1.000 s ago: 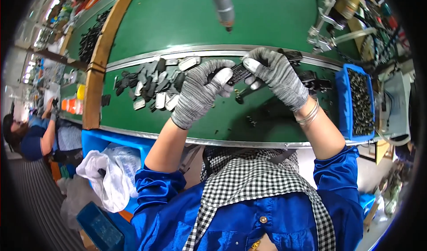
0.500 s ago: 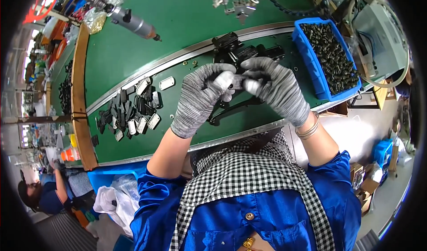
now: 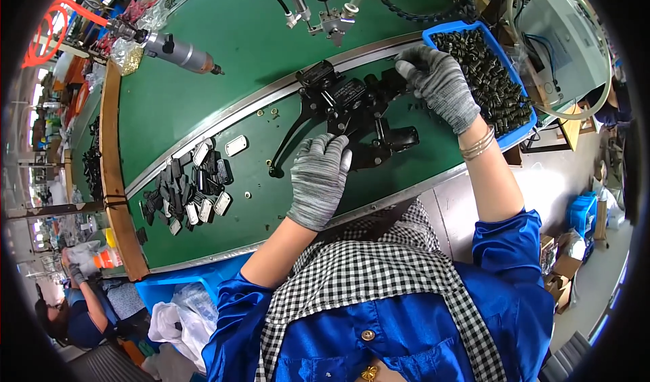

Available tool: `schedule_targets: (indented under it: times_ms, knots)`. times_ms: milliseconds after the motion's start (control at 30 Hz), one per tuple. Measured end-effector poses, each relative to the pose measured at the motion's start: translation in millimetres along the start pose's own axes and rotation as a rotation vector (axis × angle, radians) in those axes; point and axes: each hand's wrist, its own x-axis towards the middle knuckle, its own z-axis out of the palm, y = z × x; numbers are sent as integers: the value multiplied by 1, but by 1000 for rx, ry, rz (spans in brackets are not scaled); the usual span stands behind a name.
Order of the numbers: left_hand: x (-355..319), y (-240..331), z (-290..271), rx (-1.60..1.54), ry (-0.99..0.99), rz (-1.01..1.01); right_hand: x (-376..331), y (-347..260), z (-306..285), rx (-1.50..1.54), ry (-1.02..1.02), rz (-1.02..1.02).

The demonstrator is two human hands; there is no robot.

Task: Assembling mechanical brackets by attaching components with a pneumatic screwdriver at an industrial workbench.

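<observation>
Black brake lever assemblies point(image 3: 349, 96), with box-shaped reservoirs and long curved levers, lie in a cluster on the green bench in front of me. My left hand point(image 3: 318, 179), in a grey knit glove, has its fingers curled over the near edge of this cluster and grips one assembly there; its fingertips are partly hidden. At the cluster's far right end is my right hand point(image 3: 440, 84), gloved alike. Its fingers are bent with the thumb apart, and the fingertips are beside a black part. I make out nothing held in it.
Black and silver small plates point(image 3: 193, 185) are heaped at the left. A blue bin point(image 3: 525, 128) of small dark cylindrical parts stands at the right. A power screwdriver point(image 3: 179, 53) hangs at the upper left, a metal fixture point(image 3: 335, 23) above. Another person point(image 3: 81, 307) sits far left.
My hands have parted from the small dark piece they held together. The left has come down onto the assemblies; the right has moved up and right. The view has shifted slightly.
</observation>
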Motion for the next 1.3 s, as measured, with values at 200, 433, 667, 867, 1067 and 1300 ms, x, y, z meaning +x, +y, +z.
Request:
schedule_targets:
  times_ms: [200,433,667,867,1067,1300]
  knots:
    - [-11,-8,12,212,-29,114,13,10,6,-248,-13,-275]
    - [-11,-10,12,202,-62,99,7,-3,11,-37,-105,-36]
    - [-10,-10,12,189,-75,117,9,20,13,-494,24,-427]
    - [-12,-11,6,199,-68,74,6,23,27,-440,67,-597]
    - [-16,-14,-3,18,-19,65,2,-18,25,-587,142,-753]
    - [-73,-84,-81,125,349,-231,-30,-109,139,-506,-464,-858]
